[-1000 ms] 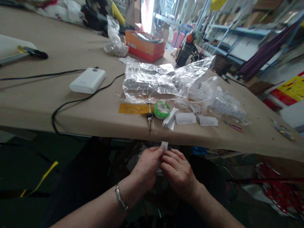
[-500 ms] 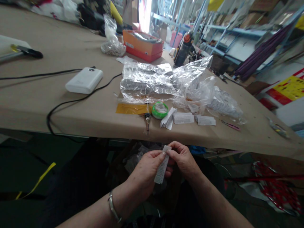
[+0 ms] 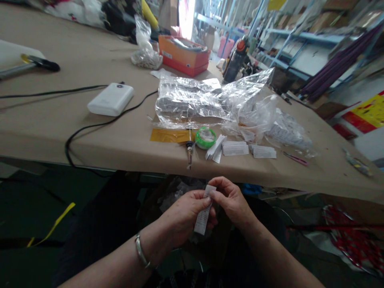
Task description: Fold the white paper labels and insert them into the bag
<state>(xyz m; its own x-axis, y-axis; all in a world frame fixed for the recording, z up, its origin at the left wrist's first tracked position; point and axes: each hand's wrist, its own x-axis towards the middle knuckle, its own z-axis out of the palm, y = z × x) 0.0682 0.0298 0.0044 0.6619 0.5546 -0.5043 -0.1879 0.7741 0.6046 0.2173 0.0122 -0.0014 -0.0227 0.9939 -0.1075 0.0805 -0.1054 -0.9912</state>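
The left hand (image 3: 186,216) and the right hand (image 3: 232,202) come together, both closed by thumb and fingers on a printed white strip (image 3: 201,223); whether it is one layer or several, I cannot tell. The strip slants between them, just below the near edge of the table (image 3: 135,150). The step in hand appears to be fingering its far end; I judge that handling it calls for a light, steady pinch, since so thin a piece could crease.

Straight ahead of the hands, the metal tip of a pen-like tool (image 3: 189,149) points back toward them, perhaps the main thing to avoid. Beyond the right hand sit a green-rimmed tub (image 3: 205,147), a fan of white strips (image 3: 215,150) and a printed stack (image 3: 235,149); farther right lie pink tweezers (image 3: 295,159).
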